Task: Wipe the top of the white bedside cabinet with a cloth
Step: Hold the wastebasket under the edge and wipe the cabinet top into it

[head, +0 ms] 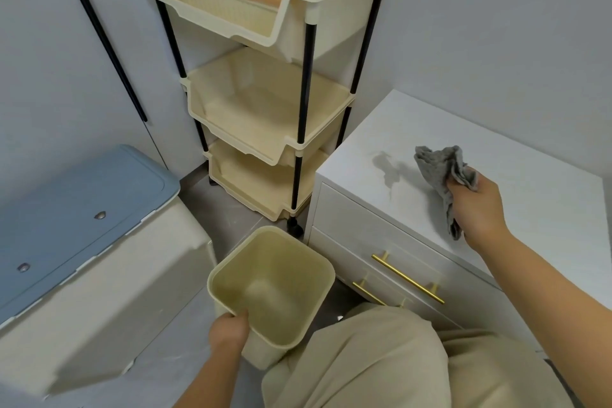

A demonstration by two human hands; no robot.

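Observation:
The white bedside cabinet [516, 175] stands at the right, against the wall, with two drawers and gold bar handles. A grey smear [385, 166] marks its top near the left front corner. My right hand [477, 209] hovers above the top's front part, shut on a crumpled grey cloth [443, 172] that hangs from my fist to the right of the smear. Down at the centre, my left hand [230, 331] grips the near rim of an empty beige plastic bin [271, 288], held above the floor to the left of the cabinet.
A three-tier cream trolley [265, 109] on black poles stands just left of the cabinet, its top tier holding a box and small items. A large cream storage box with a blue lid [79, 209] fills the left. My knee in beige trousers [381, 358] is at the bottom.

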